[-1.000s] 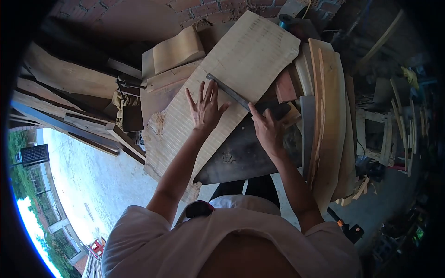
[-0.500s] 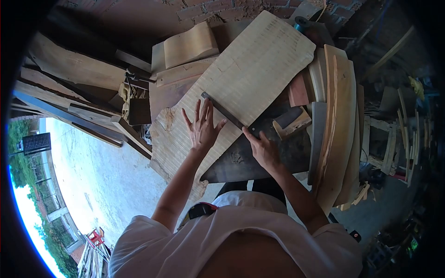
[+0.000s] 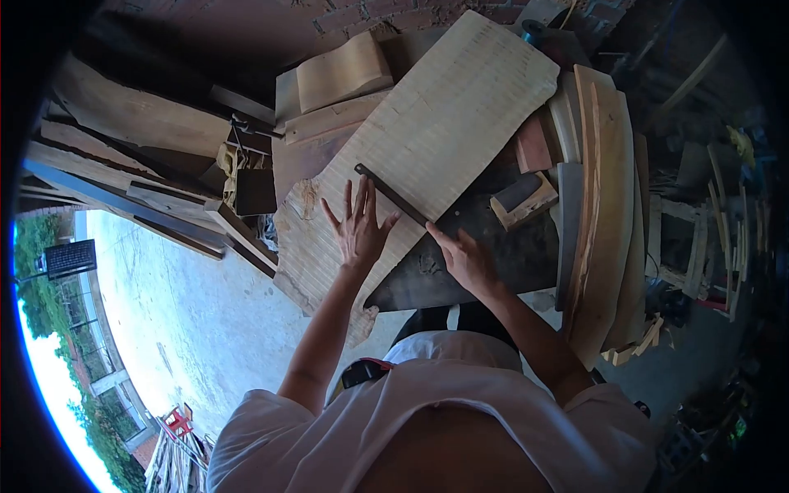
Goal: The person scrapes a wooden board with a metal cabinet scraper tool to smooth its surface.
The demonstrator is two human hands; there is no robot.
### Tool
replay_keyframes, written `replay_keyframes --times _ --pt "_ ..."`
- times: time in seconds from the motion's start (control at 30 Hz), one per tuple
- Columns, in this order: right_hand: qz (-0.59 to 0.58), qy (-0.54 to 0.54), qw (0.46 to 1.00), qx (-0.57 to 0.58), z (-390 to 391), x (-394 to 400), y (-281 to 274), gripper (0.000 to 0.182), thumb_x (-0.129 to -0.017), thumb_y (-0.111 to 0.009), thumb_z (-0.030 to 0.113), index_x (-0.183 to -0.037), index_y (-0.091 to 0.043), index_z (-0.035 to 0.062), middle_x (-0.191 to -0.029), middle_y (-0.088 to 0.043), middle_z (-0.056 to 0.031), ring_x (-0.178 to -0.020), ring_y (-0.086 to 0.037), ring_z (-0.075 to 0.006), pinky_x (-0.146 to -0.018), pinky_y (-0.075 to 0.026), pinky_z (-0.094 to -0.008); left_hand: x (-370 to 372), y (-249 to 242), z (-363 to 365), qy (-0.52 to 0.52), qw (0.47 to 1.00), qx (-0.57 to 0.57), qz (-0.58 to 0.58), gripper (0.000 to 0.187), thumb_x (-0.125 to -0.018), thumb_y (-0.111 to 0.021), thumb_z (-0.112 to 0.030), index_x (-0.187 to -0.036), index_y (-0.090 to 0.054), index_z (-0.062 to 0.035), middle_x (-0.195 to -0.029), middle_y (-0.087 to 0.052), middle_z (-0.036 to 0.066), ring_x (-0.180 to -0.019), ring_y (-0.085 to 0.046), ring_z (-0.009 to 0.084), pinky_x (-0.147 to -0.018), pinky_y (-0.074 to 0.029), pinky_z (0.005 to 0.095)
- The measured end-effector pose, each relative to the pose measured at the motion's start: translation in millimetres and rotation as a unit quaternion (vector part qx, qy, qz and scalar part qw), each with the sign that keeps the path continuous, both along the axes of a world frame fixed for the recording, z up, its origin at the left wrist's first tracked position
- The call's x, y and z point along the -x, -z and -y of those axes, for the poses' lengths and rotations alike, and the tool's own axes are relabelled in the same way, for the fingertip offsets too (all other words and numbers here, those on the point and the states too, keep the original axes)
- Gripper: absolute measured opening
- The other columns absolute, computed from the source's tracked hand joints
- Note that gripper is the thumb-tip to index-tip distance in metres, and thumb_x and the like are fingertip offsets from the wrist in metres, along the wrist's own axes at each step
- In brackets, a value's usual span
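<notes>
A long pale board (image 3: 460,107) with ridged marks lies diagonally over a dark surface (image 3: 419,275). Across the board rests a thin dark flat bar (image 3: 394,195). My left hand (image 3: 360,230) lies on the board with its fingers spread, the fingertips near the bar's upper left end. At the bar's lower right end is my right hand (image 3: 468,259), its index finger stretched along the bar and the other fingers curled under; the bar's end is in its grip. A small wood block with a dark top (image 3: 523,200) sits to the right of that hand.
Curved planks (image 3: 604,205) stand stacked at the right. A curved wooden piece (image 3: 343,72) lies at the back left, near a brick wall (image 3: 370,12). More long boards (image 3: 140,107) are piled at the left. A reddish block (image 3: 532,146) is beside the pale board.
The view has shifted slightly, so the bench and wood appear a little displaced. Both hands keep nearly the same pose, and the bar still lies across the board.
</notes>
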State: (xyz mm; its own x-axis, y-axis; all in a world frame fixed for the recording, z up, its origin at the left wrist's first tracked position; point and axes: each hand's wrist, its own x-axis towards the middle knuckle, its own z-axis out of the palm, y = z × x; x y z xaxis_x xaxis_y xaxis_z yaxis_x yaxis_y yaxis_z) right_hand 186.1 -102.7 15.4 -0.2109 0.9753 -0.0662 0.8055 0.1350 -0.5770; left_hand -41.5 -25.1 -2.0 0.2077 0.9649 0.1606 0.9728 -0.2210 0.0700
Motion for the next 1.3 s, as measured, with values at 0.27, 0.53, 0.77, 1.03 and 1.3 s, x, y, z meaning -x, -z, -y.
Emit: replay_keyframes --times 0.27,0.53,0.77,1.03,1.3 --pt "0.007 0.011 0.997 -0.076 -61 8 6 0.051 -0.090 -0.066 0.008 -0.138 -0.061 0.0218 -0.077 -0.065 -0.0173 -0.067 -0.069 -0.0364 -0.058 -0.056 -0.0438 -5 -12 -68 -0.019 1.000 -0.012 0.008 0.086 -0.092 -0.051 -0.070 -0.147 -0.048 -0.0038 -0.154 -0.046 0.004 -0.151 -0.028 0.0253 -0.118 0.004 0.0680" --pt "0.062 -0.037 0.996 -0.056 -17 12 9 0.052 -0.091 -0.065 0.013 -0.140 -0.060 0.0297 -0.076 -0.061 -0.0128 -0.063 -0.068 -0.0334 -0.057 -0.056 -0.0431 18 8 10 -0.057 0.997 0.052 -0.011 0.087 -0.094 -0.052 -0.066 -0.155 -0.037 -0.0072 -0.163 -0.035 0.004 -0.154 -0.021 0.0246 -0.117 0.011 0.0664" --pt "0.018 -0.006 0.995 -0.102 -67 22 10 0.052 -0.091 -0.065 0.012 -0.140 -0.059 0.0262 -0.079 -0.066 -0.0177 -0.065 -0.069 -0.0363 -0.059 -0.057 -0.0453 9 1 -57 -0.063 0.998 0.011 0.003 0.083 -0.094 -0.050 -0.068 -0.150 -0.045 -0.0072 -0.159 -0.040 0.005 -0.151 -0.029 0.0252 -0.117 0.005 0.0687" --pt "0.052 -0.019 0.996 -0.069 -21 5 11 0.057 -0.091 -0.062 0.008 -0.144 -0.054 0.0276 -0.079 -0.065 -0.0179 -0.065 -0.069 -0.0368 -0.058 -0.057 -0.0462 2 17 -11 -0.051 0.998 0.024 0.023 0.086 -0.094 -0.049 -0.069 -0.154 -0.039 -0.0089 -0.163 -0.034 0.003 -0.153 -0.024 0.0245 -0.117 0.006 0.0689" --pt "0.050 0.000 0.995 -0.082 -64 20 8 0.054 -0.090 -0.063 0.008 -0.142 -0.057 0.0250 -0.085 -0.069 -0.0187 -0.067 -0.070 -0.0372 -0.059 -0.057 -0.0462 0 -4 -74 -0.036 0.999 0.005 0.034 0.085 -0.095 -0.044 -0.071 -0.150 -0.045 -0.0067 -0.159 -0.042 0.004 -0.152 -0.026 0.0264 -0.116 0.005 0.0706"
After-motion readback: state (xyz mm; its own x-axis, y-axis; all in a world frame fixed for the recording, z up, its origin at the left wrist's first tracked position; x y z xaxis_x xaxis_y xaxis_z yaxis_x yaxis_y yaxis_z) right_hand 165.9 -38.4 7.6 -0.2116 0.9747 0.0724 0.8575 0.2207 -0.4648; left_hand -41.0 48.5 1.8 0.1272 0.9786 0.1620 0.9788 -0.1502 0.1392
